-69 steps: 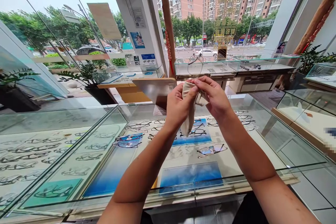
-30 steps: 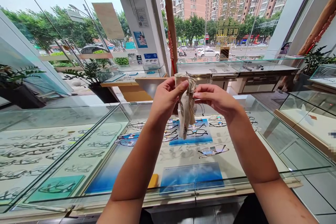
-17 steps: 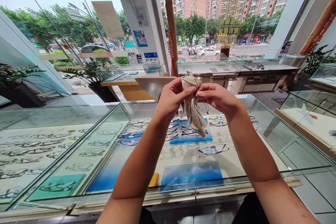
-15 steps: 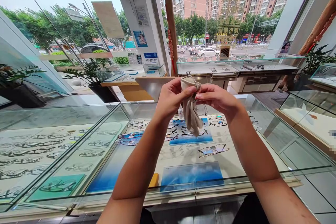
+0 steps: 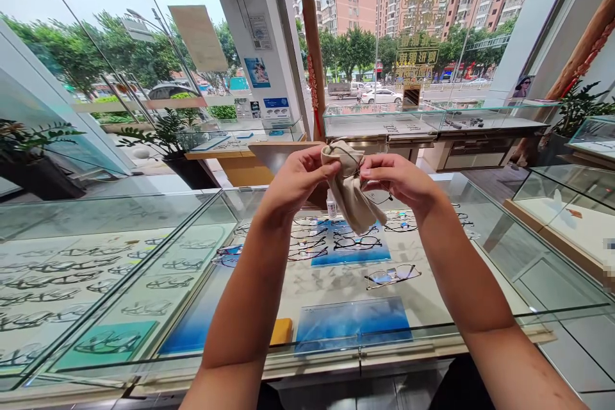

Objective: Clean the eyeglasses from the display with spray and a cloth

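Observation:
A crumpled beige cloth (image 5: pixel 354 195) hangs between my hands above the glass display case. My left hand (image 5: pixel 303 178) pinches its upper left part between thumb and fingers. Thin-framed glasses (image 5: pixel 383 197) show partly beside the cloth, mostly hidden by it. My right hand (image 5: pixel 396 178) has thumb and fingers closed on the frame at the cloth's right edge. Behind the cloth, to its lower left, a small white bottle (image 5: pixel 331 206) stands upright.
Under the glass of the case (image 5: pixel 359 341) lie several glasses (image 5: pixel 394 276), blue sheets (image 5: pixel 353 322) and a yellow-orange object (image 5: pixel 281 332). More cases (image 5: pixel 384 122) stand by the window. A potted plant (image 5: pixel 185 170) stands at the left.
The cloth has shifted left at the top, and its lower end has swung right and up. My left hand has moved slightly left. More of the glasses frame shows at the right.

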Action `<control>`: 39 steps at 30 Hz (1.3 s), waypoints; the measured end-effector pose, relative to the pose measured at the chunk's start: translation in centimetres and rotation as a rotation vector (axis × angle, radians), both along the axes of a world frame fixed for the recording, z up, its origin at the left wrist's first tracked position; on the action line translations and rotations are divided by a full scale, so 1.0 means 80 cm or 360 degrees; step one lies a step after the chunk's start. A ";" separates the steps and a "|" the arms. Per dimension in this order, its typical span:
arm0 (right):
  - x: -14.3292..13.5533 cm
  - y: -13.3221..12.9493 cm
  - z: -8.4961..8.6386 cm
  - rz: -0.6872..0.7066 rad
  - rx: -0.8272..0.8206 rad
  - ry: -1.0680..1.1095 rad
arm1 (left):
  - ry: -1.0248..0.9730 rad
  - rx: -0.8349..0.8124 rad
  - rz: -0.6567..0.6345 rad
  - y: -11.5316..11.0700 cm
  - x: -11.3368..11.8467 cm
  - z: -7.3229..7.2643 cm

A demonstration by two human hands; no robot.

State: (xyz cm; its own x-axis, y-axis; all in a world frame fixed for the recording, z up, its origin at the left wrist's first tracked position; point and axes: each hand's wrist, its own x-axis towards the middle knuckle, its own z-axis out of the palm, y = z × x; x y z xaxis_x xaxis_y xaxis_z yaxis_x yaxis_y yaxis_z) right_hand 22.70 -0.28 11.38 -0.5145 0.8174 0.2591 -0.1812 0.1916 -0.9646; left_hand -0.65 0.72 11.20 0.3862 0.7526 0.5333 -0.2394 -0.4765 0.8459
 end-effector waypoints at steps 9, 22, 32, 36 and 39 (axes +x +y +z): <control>-0.008 0.000 -0.004 0.0245 -0.0130 0.0050 | -0.0025 -0.0003 0.0038 -0.015 0.019 0.004; -0.010 -0.010 -0.002 0.0238 -0.0043 0.0064 | -0.0307 0.0070 0.0424 -0.012 0.052 -0.013; -0.005 -0.011 0.003 0.0229 -0.0068 0.0132 | -0.0240 -0.0049 0.0032 -0.013 0.036 -0.007; -0.013 -0.008 -0.003 0.0327 -0.0053 0.0105 | -0.0268 0.0011 0.0175 -0.014 0.042 -0.012; -0.021 -0.009 -0.008 0.0368 -0.0056 0.0102 | -0.0376 0.0114 0.0432 -0.023 0.053 -0.011</control>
State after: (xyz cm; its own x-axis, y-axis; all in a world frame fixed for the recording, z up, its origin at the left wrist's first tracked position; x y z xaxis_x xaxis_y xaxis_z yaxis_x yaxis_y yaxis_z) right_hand 21.05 -1.01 10.77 -0.6724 0.6889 0.2707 -0.2773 0.1047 -0.9551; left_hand 3.61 -1.11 10.32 0.0376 0.7683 0.6389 -0.2811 -0.6054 0.7446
